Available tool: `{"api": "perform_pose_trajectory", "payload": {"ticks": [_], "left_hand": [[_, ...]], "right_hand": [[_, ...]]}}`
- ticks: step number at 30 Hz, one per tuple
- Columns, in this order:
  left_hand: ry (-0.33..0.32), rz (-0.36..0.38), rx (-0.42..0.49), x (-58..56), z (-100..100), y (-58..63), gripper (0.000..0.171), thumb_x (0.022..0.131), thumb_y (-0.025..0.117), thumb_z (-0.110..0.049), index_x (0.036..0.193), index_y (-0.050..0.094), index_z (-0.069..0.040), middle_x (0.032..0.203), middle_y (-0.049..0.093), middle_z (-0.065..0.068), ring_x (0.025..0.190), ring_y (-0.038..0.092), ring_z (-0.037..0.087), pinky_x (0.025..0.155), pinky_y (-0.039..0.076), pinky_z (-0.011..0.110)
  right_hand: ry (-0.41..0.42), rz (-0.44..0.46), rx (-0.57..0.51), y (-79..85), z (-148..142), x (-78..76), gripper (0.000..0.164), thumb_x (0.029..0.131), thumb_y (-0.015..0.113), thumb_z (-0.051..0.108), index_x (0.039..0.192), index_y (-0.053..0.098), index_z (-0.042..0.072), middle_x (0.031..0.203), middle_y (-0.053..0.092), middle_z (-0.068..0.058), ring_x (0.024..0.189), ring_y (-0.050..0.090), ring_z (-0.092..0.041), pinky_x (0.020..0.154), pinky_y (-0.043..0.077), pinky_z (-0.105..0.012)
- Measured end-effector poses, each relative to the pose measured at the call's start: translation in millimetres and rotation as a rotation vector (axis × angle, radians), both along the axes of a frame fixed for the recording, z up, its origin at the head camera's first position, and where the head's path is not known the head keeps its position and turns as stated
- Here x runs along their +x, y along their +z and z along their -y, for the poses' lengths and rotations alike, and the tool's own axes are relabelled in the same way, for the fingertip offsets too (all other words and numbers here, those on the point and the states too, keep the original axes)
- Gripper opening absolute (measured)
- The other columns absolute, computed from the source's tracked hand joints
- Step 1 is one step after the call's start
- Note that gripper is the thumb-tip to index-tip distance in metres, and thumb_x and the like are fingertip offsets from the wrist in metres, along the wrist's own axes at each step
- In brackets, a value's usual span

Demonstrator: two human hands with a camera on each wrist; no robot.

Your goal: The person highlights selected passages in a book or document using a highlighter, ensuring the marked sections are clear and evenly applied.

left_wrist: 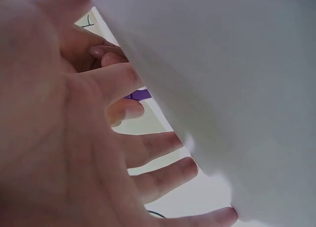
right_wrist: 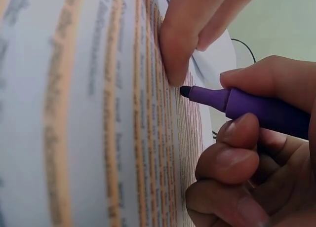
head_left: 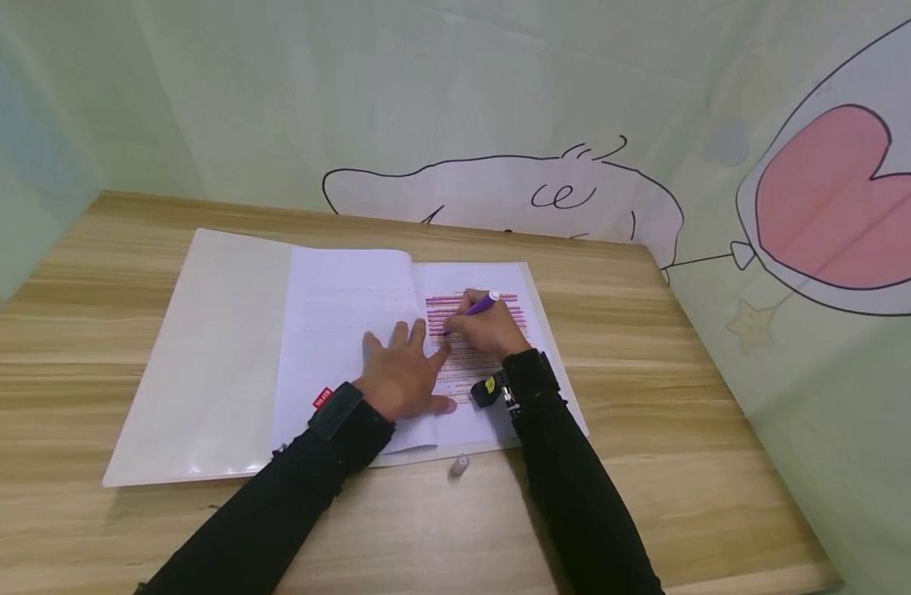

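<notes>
A booklet (head_left: pixel 344 330) lies spread on the wooden table. Its right page (head_left: pixel 470 426) carries printed lines, the upper ones marked purple-pink; in the right wrist view, nearer lines of the page (right_wrist: pixel 29 138) have orange highlighting. My right hand (head_left: pixel 496 335) pinches a purple marker pen (right_wrist: pixel 266 111), whose dark tip is at the page among the lines. Flat near the fold, my left hand (head_left: pixel 399 376) rests with its fingers spread. In the left wrist view, a pale sheet covers much of the frame beside the left hand (left_wrist: pixel 74 128).
A grey pen cap (head_left: pixel 459 465) lies on the table (head_left: pixel 649 463) just below the booklet. To the left extends a wide white cover (head_left: pixel 195 355). A small red tag (head_left: pixel 322 398) shows near the left wrist. Printed cloth walls (head_left: pixel 426 83) border the table.
</notes>
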State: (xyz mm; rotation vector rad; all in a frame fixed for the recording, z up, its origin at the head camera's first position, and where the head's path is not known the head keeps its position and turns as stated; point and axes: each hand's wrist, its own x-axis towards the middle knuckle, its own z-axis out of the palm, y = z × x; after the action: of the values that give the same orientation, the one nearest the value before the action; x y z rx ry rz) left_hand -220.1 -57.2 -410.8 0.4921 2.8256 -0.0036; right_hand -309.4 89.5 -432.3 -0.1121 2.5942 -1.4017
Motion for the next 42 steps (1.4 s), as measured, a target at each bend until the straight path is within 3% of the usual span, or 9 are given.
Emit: {"api": "perform_pose_trajectory", "payload": {"ticks": [10,20,42], "left_hand": [[0.003,0.012,0.004,0.2,-1,0.3,0.089,0.082,0.064,-0.068,0.154,0.037,-0.023,0.160,0.023,0.025,0.141,0.026,0.045,0.106,0.028,0.076],[0.008,0.007,-0.007,0.1,0,-0.1,0.089,0.082,0.063,-0.069,0.154,0.036,-0.024,0.160,0.023,0.025,0.140,0.028,0.044,0.106,0.029,0.076],[0.004,0.008,-0.008,-0.1,0,-0.6,0.088,0.083,0.063,-0.069,0.154,0.037,-0.024,0.160,0.023,0.025,0.141,0.027,0.044,0.107,0.029,0.076]], "right_hand": [[-0.008,-0.048,0.033,2.0,-3,1.0,0.028,0.077,0.074,0.006,0.065,0.049,0.014,0.058,0.048,0.003,0.052,0.043,-0.012,0.042,0.030,-0.024],[-0.006,-0.028,0.062,3.6,-5,0.5,0.027,0.079,0.074,0.009,0.067,0.050,0.014,0.059,0.048,0.003,0.053,0.044,-0.013,0.043,0.030,-0.025],[0.026,-0.083,0.129,3.5,-11,-2.4,0.024,0.080,0.070,0.009,0.070,0.049,0.013,0.062,0.051,0.001,0.050,0.040,-0.012,0.042,0.028,-0.024]]}}
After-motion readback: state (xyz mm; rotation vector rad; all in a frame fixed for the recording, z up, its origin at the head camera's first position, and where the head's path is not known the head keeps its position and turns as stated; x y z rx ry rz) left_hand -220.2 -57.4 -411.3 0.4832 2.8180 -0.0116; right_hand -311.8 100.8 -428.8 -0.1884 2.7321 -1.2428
